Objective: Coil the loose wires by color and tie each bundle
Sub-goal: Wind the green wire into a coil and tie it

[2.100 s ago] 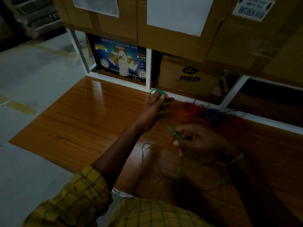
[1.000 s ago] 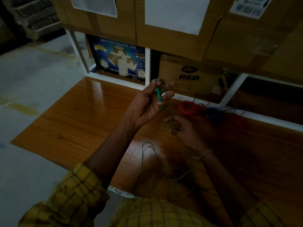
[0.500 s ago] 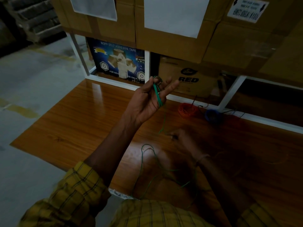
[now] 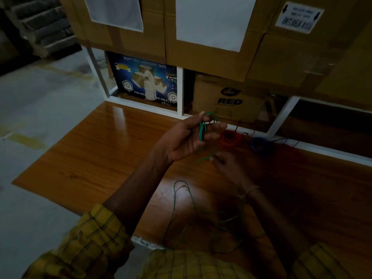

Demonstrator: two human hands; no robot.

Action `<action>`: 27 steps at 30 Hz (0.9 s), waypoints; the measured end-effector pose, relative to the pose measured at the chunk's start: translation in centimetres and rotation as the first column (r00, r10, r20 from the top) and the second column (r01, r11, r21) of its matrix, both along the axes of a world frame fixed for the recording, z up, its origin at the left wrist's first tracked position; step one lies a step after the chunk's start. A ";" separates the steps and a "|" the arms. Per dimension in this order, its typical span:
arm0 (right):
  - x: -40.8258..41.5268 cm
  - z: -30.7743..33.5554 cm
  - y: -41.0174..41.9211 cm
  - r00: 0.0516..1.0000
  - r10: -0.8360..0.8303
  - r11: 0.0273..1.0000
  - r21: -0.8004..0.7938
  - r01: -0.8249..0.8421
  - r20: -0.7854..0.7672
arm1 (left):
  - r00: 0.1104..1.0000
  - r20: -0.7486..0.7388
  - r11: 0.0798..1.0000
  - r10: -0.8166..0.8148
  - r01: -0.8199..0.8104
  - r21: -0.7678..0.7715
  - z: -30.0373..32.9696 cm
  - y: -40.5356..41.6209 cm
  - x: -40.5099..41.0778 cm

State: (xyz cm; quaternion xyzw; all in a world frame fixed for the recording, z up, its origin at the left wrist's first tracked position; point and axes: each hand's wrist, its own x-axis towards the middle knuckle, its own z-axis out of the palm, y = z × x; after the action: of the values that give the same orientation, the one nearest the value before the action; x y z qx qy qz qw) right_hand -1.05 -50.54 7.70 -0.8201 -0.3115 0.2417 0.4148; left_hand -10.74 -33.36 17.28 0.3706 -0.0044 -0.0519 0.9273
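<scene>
The left hand (image 4: 187,137) is raised, palm toward the camera, and its thumb and fingers pinch a small coil of the green wire (image 4: 202,127), probably to keep the turns together while more wire is added. The right hand (image 4: 227,164) is lower and darker; its fingertips pinch the same wire and seem to feed it toward the coil. The loose remainder lies in wide loops on the counter (image 4: 90,158) near the person. A red bundle (image 4: 229,138) and a blue bundle (image 4: 259,144) already rest by the far edge. The counter is glossy brown wood; behind it stand cardboard boxes (image 4: 221,57) on a white frame, and the room is dim.
</scene>
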 end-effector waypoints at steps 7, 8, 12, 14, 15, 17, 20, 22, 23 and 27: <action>-2.8 2.0 -0.7 0.891 0.453 0.885 -0.121 -0.450 0.002 | 0.949 0.126 0.943 0.288 -0.304 0.139 0.5 -0.1 1.7; -3.2 2.6 -1.0 0.871 0.492 0.867 -0.101 -0.489 0.007 | 0.930 0.104 0.891 0.353 -0.368 0.268 0.1 0.1 1.7; -3.5 5.8 -2.3 0.826 0.563 0.825 -0.039 -0.564 -0.037 | 0.918 0.088 0.653 0.386 -0.340 0.677 -2.4 0.9 1.5; -2.8 7.1 -2.8 0.826 0.562 0.826 -0.011 -0.563 -0.042 | 0.936 0.095 0.564 0.338 -0.282 0.776 -3.6 0.9 1.3; -2.4 7.6 -3.1 0.834 0.547 0.837 0.019 -0.547 -0.067 | 0.942 0.104 0.527 0.319 -0.267 0.806 -4.1 1.0 1.3; -1.5 8.6 -3.6 0.840 0.540 0.841 0.092 -0.534 -0.062 | 0.948 0.143 0.455 0.283 -0.264 0.850 -4.7 1.0 1.1; -0.1 9.2 -4.2 0.894 0.438 0.882 0.239 -0.406 -0.097 | 0.950 0.196 0.361 0.245 -0.276 0.890 -5.1 1.2 0.8; 0.8 9.1 -4.1 0.923 0.282 0.925 0.330 -0.190 -0.260 | 0.949 0.225 0.312 0.219 -0.287 0.906 -5.2 1.3 0.5; 1.1 9.0 -3.9 0.918 0.222 0.924 0.371 -0.090 -0.330 | 0.953 0.228 0.300 0.197 -0.280 0.912 -5.3 1.3 0.5; 1.8 8.9 -2.9 0.920 0.093 0.884 0.456 0.100 -0.381 | 0.980 0.178 0.320 0.084 -0.196 0.927 -4.8 0.5 0.0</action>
State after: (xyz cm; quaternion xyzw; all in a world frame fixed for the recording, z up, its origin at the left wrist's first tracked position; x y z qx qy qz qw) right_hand 0.70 -53.44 16.55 -0.6312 -0.2695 0.3180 0.6541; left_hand -10.72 -32.82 12.52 0.8383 0.0135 0.0536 0.5424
